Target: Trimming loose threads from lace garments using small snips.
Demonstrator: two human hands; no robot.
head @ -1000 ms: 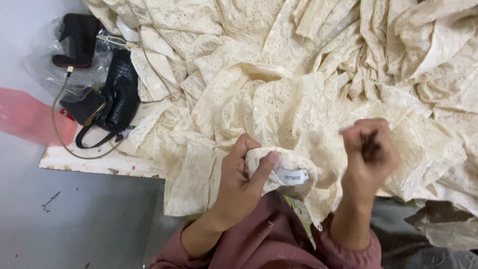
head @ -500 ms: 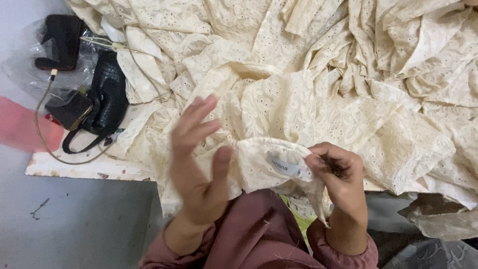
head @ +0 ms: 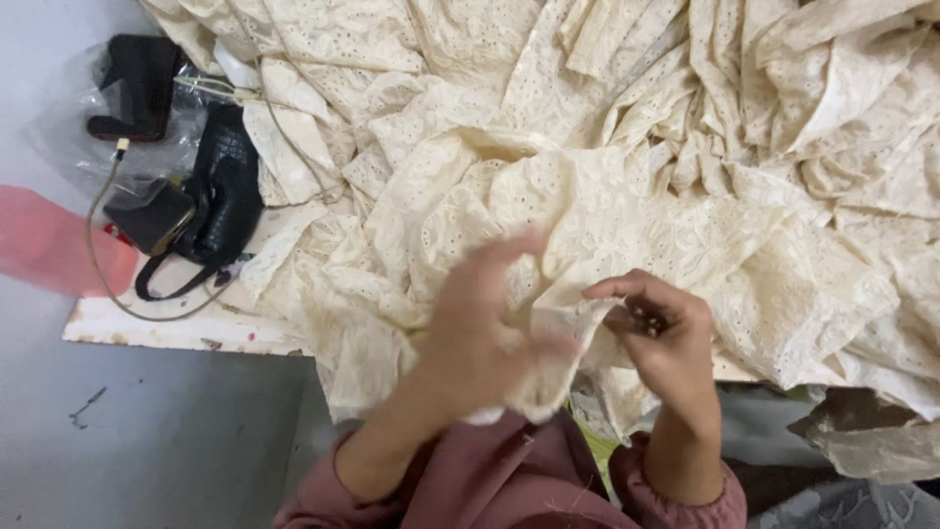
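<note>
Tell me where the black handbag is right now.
In the head view the black handbag lies at the left end of the table, beside the heap of cream eyelet fabric, under a clear plastic bag.

Work table point(head: 147, 328): white top, worn and chipped along its near edge, left corner exposed. Floor point(head: 117, 441): smooth grey, with a dark scuff mark point(head: 86, 407) near the table's left corner. Pink patch point(head: 49, 250) at the far left edge beside the table. Light: even, soft, without hard shadows. Walls and windows not in view.
</note>
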